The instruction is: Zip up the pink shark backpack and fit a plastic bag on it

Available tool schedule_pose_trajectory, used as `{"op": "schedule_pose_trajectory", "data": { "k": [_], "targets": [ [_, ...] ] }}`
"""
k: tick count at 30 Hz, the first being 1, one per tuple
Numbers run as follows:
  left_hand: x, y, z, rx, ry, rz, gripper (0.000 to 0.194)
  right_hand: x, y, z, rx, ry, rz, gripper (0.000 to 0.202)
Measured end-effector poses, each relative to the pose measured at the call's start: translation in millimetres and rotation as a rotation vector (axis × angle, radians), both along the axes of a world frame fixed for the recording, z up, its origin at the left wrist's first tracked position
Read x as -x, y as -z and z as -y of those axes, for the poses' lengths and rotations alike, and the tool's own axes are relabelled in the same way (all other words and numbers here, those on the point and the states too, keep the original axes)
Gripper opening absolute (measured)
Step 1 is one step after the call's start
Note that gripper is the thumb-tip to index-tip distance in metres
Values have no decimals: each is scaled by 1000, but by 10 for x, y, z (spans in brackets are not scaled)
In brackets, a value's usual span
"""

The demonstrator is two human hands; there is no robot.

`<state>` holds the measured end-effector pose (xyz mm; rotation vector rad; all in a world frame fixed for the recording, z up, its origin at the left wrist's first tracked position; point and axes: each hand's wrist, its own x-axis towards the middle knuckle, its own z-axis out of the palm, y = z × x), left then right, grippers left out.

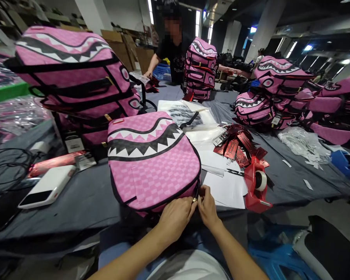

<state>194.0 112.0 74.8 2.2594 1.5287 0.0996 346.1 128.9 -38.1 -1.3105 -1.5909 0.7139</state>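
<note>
I see a long grey table (84, 202) running away from me, loaded with pink shark-mouth backpacks: a tall stack far left (72, 74), another pile far right (277, 93), and a co-worker (170, 50) standing at the far end beside a third stack (200, 70). Nearest me lies one pink backpack (151, 163), flat on the table's near edge, teeth pattern facing up. Just right of it are white sheets (224, 186), a red tape dispenser (258, 184) and a heap of red hang tags (239, 146); a white device (46, 187) sits to the near left. My left hand (175, 217) and right hand (207, 208) meet at the bag's near right corner, fingers curled tight and pinching a small gold zipper pull (194, 200) between them.
</note>
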Motion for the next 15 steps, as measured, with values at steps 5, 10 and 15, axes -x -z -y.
{"op": "schedule_pose_trajectory", "data": {
  "k": [5, 10, 15],
  "targets": [
    [-45, -26, 43, 84, -38, 85, 36, -57, 17, 79, -40, -186, 36, 19],
    [13, -26, -54, 98, -99, 123, 35, -298, -77, -133, -370, -73, 577, 19],
    [34, -136, -230, 67, -154, 396, 46, -152, -160, -23, -341, -254, 581, 16]
  ]
}}
